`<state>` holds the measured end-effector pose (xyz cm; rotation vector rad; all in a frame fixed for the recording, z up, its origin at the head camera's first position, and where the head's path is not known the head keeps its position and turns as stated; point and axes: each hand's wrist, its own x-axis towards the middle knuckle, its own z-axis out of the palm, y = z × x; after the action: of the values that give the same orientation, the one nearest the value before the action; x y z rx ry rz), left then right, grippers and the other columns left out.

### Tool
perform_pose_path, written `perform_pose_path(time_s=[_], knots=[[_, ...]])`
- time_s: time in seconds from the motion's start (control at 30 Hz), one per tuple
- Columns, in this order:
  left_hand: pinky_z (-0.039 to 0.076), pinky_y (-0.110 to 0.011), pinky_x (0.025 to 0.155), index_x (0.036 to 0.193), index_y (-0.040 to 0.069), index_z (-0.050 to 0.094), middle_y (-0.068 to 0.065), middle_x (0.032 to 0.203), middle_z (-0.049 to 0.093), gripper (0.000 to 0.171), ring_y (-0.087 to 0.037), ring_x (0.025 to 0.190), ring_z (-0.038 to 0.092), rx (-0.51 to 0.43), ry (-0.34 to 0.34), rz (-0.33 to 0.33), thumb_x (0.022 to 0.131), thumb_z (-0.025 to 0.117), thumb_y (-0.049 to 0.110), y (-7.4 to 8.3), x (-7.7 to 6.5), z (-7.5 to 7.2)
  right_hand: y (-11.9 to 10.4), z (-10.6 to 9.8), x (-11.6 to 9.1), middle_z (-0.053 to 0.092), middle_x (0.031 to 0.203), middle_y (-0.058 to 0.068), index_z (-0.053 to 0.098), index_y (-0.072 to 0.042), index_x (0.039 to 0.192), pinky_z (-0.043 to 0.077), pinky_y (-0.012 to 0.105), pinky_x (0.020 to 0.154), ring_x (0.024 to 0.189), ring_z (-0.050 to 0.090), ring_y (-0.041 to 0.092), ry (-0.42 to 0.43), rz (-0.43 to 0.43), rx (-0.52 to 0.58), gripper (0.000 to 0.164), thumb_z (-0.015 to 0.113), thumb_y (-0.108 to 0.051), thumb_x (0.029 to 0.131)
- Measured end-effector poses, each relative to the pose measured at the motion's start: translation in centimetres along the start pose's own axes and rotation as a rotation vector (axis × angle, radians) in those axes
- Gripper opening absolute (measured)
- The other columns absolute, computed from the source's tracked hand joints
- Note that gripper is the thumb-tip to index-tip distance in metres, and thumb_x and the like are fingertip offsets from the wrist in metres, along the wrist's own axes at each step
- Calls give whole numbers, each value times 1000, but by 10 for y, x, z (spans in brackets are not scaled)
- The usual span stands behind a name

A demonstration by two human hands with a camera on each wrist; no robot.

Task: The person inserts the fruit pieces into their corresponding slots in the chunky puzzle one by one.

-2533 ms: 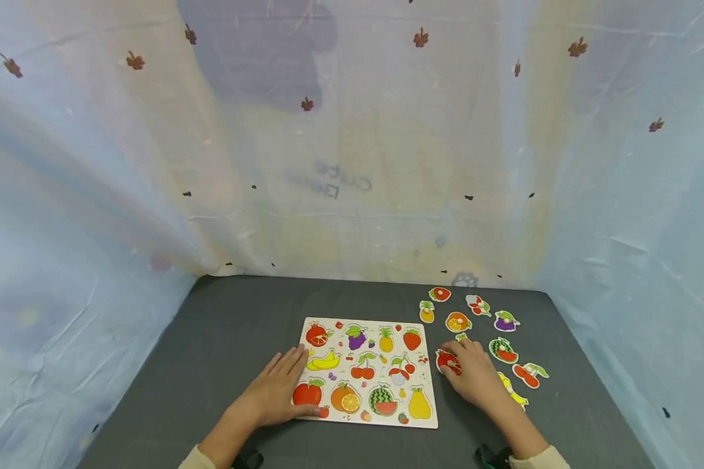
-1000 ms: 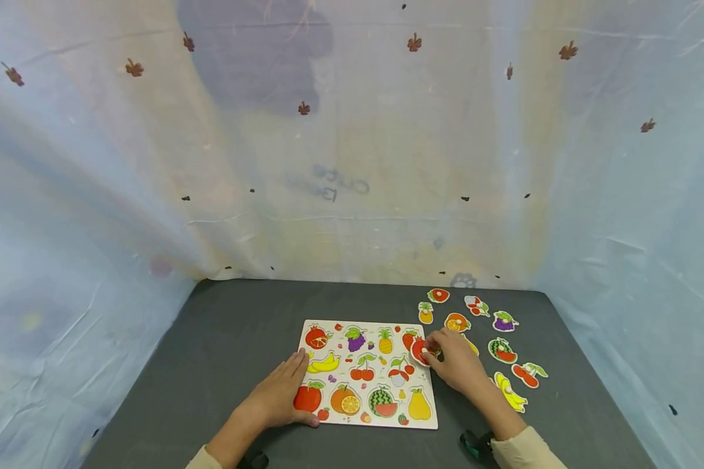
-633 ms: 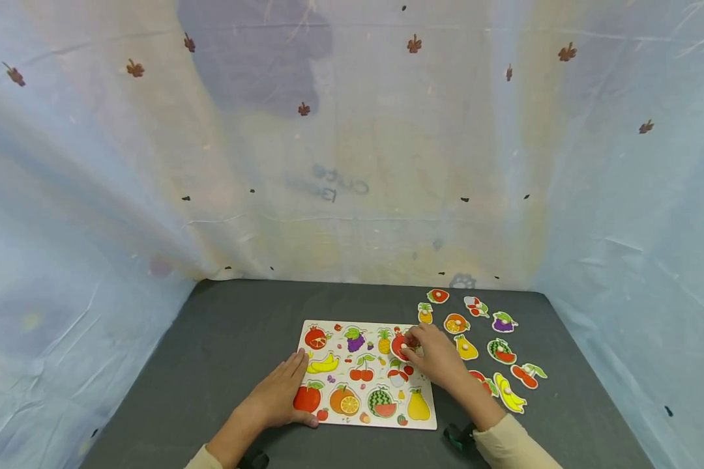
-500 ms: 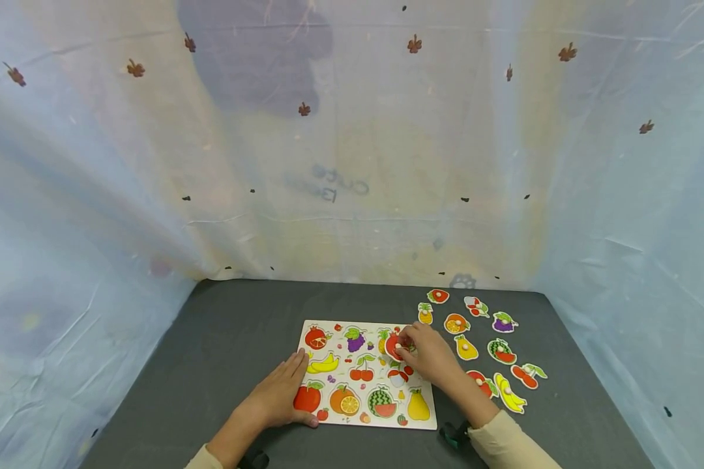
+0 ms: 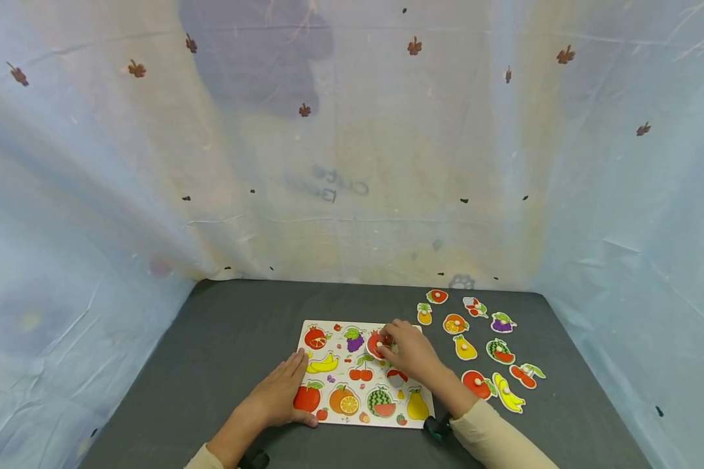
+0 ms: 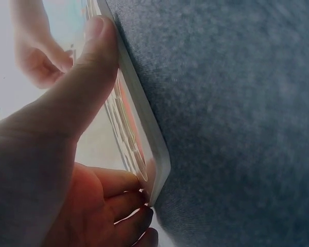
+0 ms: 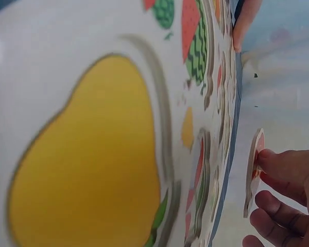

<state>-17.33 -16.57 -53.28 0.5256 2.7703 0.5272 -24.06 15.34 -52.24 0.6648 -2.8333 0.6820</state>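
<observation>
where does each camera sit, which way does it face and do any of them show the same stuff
Head: on the person's head, facing forward and down at the board, table and backdrop; left hand, right hand and sleeves show.
Left wrist: on the left wrist, looking along the board's edge; the left hand shows large, the right hand behind it.
Right wrist: on the right wrist, looking across the pear picture; the right hand shows, pinching a red piece.
Shared: head and right wrist both show that piece.
</observation>
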Motion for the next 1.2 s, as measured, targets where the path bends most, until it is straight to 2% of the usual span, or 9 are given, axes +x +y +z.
perform_pose_path(time_s=[0.6, 0.87, 1.2], knots=[[28, -57, 129, 164, -8, 32, -24, 174, 28, 133, -40, 161, 28, -5, -4, 2, 69, 96, 60, 0, 0, 0, -17, 27, 25, 59, 90, -6, 70, -19, 99, 48, 30, 71, 81, 52, 10, -22, -113, -24, 16, 82, -30, 98], [30, -59, 128, 163, -10, 32, -25, 173, 29, 132, -42, 160, 28, -11, 1, 11, 70, 96, 60, 2, 0, -1, -28, 30, 31, 59, 90, -6, 69, -20, 99, 47, 29, 69, 80, 51, 11, -34, -117, -19, 15, 80, -30, 100], [30, -58, 128, 163, -9, 33, -25, 173, 29, 133, -41, 160, 28, 2, 8, 2, 69, 97, 59, 1, 0, 0, -31, 42, 45, 58, 89, -7, 70, -21, 100, 46, 30, 70, 78, 49, 11, -33, -105, -32, 16, 81, -32, 99]])
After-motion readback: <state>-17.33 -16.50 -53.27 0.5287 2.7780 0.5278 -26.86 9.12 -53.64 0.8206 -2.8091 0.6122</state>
